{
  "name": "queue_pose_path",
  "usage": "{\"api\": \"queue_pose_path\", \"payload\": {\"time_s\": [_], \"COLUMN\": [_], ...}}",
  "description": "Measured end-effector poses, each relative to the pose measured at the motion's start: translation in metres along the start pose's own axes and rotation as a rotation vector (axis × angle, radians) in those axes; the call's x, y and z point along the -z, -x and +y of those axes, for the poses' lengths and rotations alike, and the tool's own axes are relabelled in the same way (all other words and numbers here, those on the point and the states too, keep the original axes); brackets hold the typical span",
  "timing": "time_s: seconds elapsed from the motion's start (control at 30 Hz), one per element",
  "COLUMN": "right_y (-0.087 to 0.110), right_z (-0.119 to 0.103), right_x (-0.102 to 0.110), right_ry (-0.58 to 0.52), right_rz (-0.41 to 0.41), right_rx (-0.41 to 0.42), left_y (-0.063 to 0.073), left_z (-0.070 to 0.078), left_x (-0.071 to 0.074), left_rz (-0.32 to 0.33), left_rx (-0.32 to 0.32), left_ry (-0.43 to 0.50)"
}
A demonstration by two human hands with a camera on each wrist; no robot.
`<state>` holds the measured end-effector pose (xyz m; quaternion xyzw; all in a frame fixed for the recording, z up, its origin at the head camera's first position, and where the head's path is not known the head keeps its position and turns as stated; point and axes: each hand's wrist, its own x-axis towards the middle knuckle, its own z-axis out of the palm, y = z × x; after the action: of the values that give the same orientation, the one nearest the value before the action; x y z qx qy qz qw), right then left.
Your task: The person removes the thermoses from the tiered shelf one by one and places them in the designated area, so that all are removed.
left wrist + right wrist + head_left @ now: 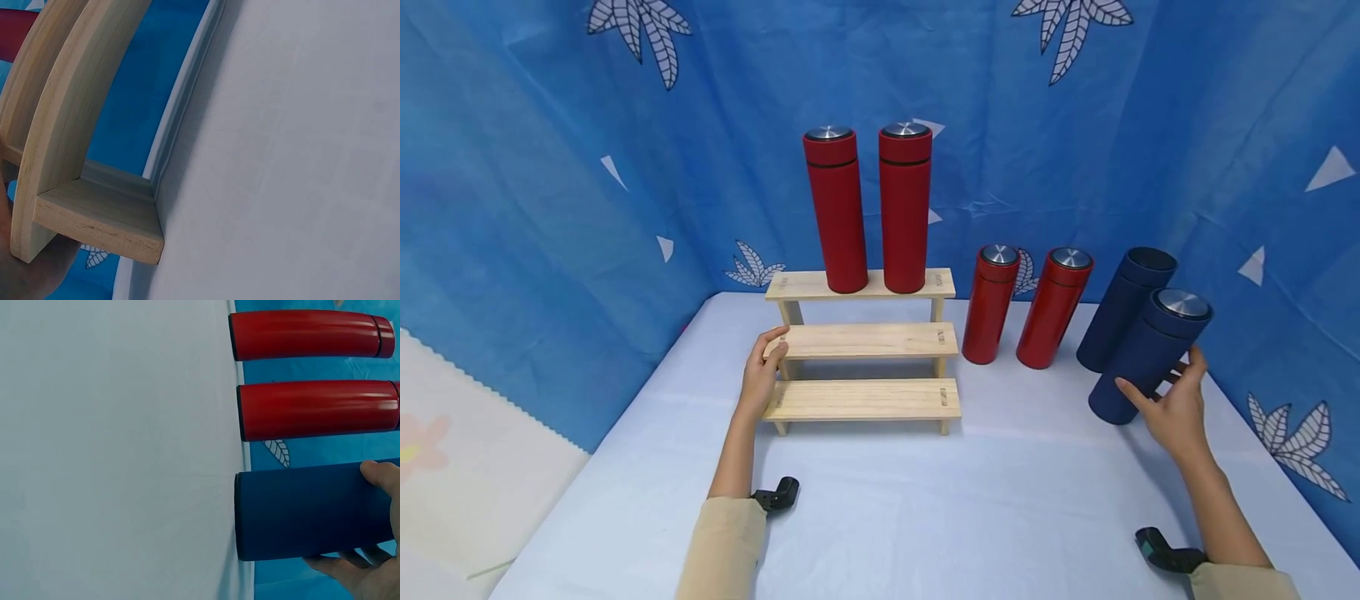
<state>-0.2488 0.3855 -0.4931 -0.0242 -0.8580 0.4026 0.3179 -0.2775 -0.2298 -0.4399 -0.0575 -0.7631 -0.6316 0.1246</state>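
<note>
On the right, my right hand [1176, 408] grips the nearer navy thermos [1142, 358], thumb on one side and fingers round the other. In the right wrist view, the thermos [306, 512] lies across the picture, its base close to the white cloth. A second navy thermos [1112, 321] stands just behind it, partly hidden. My left hand [762, 375] holds the left end of the middle step of a three-step wooden display stand [865, 400], thumb and fingers at the board's edge. In the left wrist view, the stand [62, 125] hides most of that hand.
Two tall dark red thermoses [838, 217] stand on the stand's top step. Two shorter, glossy red thermoses [991, 308] stand on the white-covered table [970, 517] between the stand and the navy pair. A blue patterned curtain [737, 142] hangs behind.
</note>
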Motion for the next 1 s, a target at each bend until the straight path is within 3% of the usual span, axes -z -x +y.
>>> {"api": "queue_pose_path", "payload": {"time_s": [0.23,0.37,0.6,0.77,0.87,1.0], "right_y": [0.005,0.012,0.02,0.018,0.015,0.004], "right_z": [0.001,-0.01,-0.12,-0.184,-0.221,-0.246], "right_x": [0.004,0.009,0.031,0.026,0.014,-0.01], "right_ry": [-0.001,-0.021,0.0,-0.045,-0.144,-0.269], "right_rz": [-0.01,0.053,0.318,0.502,0.51,0.41], "right_rx": [-0.037,-0.022,0.133,0.287,0.384,0.45], "left_y": [0.009,0.01,0.009,0.004,0.0,-0.003], "left_z": [0.015,0.016,0.016,0.006,-0.005,-0.013], "left_x": [-0.004,-0.005,-0.006,-0.004,-0.002,0.0], "left_rz": [-0.014,-0.021,-0.014,-0.01,0.001,0.016], "left_rx": [0.022,0.024,0.007,0.007,0.013,-0.001], "left_ry": [-0.009,-0.008,-0.02,-0.006,-0.004,-0.016]}}
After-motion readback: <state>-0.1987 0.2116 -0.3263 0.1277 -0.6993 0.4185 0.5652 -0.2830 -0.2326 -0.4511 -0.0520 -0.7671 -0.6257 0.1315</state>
